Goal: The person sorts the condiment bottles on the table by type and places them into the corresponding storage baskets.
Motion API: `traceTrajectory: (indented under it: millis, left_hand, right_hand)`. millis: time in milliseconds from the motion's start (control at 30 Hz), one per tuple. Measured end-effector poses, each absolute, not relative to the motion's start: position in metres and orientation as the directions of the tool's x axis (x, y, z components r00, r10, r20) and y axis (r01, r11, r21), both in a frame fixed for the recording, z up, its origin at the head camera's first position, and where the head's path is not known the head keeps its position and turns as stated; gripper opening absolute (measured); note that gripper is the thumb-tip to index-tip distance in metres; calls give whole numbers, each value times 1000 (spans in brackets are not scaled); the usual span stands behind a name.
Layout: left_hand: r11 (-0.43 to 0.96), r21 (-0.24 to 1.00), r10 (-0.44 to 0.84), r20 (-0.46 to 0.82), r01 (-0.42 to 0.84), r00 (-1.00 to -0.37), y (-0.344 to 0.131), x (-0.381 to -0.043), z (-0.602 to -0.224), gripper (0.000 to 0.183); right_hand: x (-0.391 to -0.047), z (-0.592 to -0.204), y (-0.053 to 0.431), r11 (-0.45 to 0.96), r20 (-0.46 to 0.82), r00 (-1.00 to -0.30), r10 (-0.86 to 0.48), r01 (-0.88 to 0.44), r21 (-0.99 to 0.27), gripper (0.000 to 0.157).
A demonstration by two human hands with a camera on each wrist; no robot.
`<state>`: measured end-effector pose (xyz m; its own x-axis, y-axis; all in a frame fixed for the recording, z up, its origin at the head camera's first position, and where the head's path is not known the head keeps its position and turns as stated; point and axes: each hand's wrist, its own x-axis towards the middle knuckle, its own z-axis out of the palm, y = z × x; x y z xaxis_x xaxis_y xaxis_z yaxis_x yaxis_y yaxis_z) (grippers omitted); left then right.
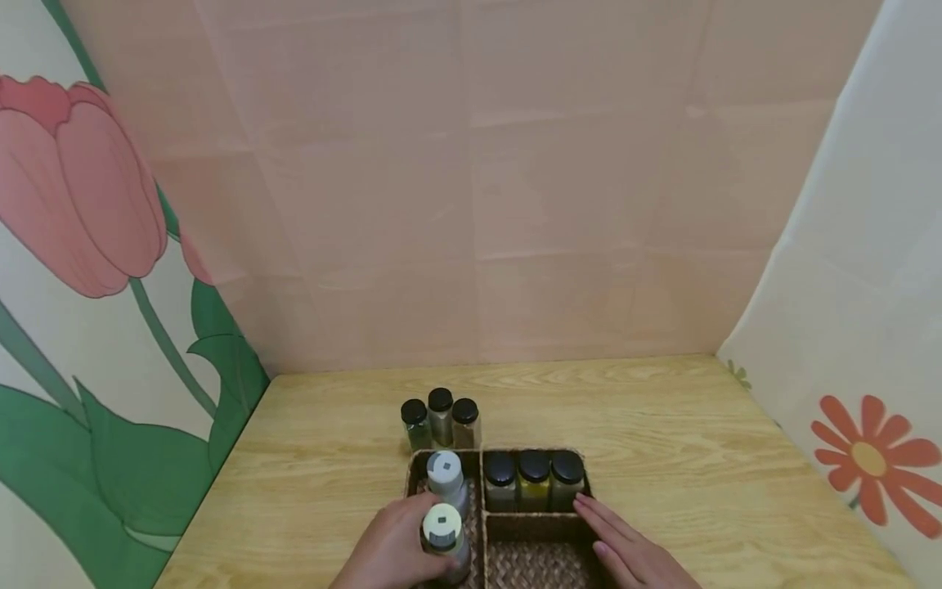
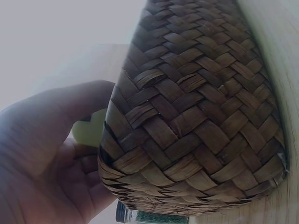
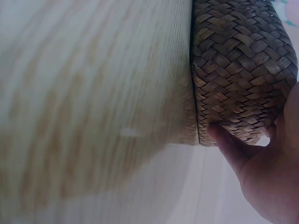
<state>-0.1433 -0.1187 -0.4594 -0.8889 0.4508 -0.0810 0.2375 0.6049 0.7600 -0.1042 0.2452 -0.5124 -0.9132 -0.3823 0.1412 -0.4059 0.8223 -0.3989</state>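
My left hand (image 1: 397, 540) grips a white-capped bottle (image 1: 444, 528) at the near part of the long left compartment of a woven basket (image 1: 484, 532). In the left wrist view, the basket wall hides most of this bottle. Just beyond it in the same compartment stands a second white-capped bottle (image 1: 446, 473). My right hand (image 1: 640, 556) holds the basket's right side, fingers over the rim. From the right wrist, its thumb (image 3: 226, 142) presses against the woven outer wall. Three black-lidded jars (image 1: 534, 483) stand in a row in the far right compartment.
Behind the basket, three slimmer black-lidded jars (image 1: 440, 417) cluster on the wooden table (image 1: 331, 450). The near right compartment shows its woven floor (image 1: 540, 564). A pink cloth (image 1: 471, 204) hangs at the back, with flower-printed panels on both sides.
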Motion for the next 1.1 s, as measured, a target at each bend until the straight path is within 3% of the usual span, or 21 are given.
traceTrajectory:
  millis: [800,1100]
  left_hand:
    - [670,687,445,-68,281,-893,-114,-148,-465,48]
    - [675,693,440,-103,253,-892,-113,-147,-468,50]
  right_hand:
    - [-106,-509,244,829,121,-921,-369,-385,-406,47]
    - [-105,-515,244,834,187,-910,-370,-414,-365,45]
